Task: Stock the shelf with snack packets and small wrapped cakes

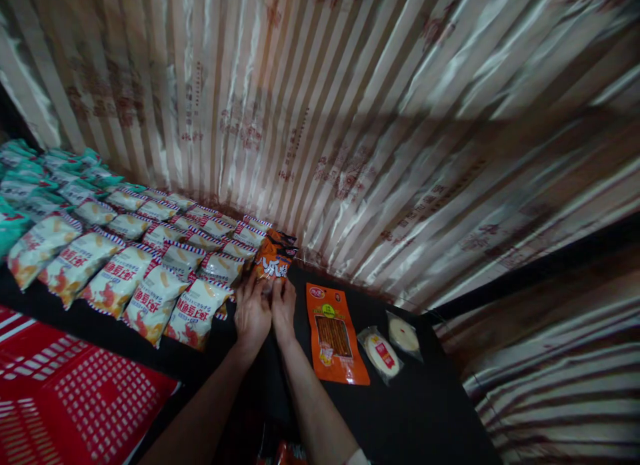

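An orange-and-black snack bag [275,260] with large white lettering lies at the right end of the rows of bags, near the curtain. My left hand [253,312] grips its near left side, fingers curled over the edge. Close beside it, my right hand [283,306] has its fingers closed on the bag's near right side. Immediately left of my left hand is a white snack bag [199,310] with red lettering, one of several in rows. To the right of my right hand lies a flat orange packet [336,335] with a window showing brown sticks.
Two round white items in clear wrappers, one with a red label [383,355] and one plainer [404,334], lie farther right on the black table [425,412]. Teal bags [30,185] fill the far left. A red plastic basket [100,392] stands at lower left. A striped curtain [320,118] hangs behind.
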`<state>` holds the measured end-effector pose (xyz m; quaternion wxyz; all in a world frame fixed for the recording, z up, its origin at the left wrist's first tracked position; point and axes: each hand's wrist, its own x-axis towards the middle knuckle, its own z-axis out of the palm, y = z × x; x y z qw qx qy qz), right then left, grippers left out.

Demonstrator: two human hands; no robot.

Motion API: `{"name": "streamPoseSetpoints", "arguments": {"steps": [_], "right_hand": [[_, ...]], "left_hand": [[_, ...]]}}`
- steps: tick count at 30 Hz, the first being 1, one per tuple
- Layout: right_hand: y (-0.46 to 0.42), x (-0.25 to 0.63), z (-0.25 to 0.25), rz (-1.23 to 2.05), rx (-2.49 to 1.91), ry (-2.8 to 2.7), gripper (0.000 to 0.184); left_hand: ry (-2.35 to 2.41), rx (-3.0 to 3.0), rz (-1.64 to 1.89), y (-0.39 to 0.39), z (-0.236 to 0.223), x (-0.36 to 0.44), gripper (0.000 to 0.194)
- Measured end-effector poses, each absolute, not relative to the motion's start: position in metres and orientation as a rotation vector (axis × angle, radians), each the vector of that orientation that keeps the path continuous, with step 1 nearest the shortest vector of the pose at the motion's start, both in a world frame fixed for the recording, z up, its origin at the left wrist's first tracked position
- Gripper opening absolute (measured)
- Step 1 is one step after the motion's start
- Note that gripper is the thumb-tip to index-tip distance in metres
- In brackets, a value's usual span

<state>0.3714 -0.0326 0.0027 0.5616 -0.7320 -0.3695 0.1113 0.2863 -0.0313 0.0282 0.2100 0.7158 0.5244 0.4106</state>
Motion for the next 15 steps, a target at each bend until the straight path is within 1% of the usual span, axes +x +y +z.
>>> {"name": "streamPoseSetpoints", "arguments": {"steps": [3, 7, 15], "right_hand": [[-0.029, 0.385, 0.0, 0.246, -1.747, -0.788, 0.05], [-0.016, 0.412, -0.004, 0.214, -1.748, -0.785, 0.043], [0.018, 0.451, 0.001, 0.463, -1.657, -0.836, 0.029]], "left_hand": [[1.492, 2.006, 1.109, -0.032, 0.03, 0.286, 0.036], [1.512, 2.038, 1.064, -0.032, 0.03, 0.286, 0.034], [1.54, 2.02, 1.027, -0.034, 0.031, 0.288, 0.031]]}}
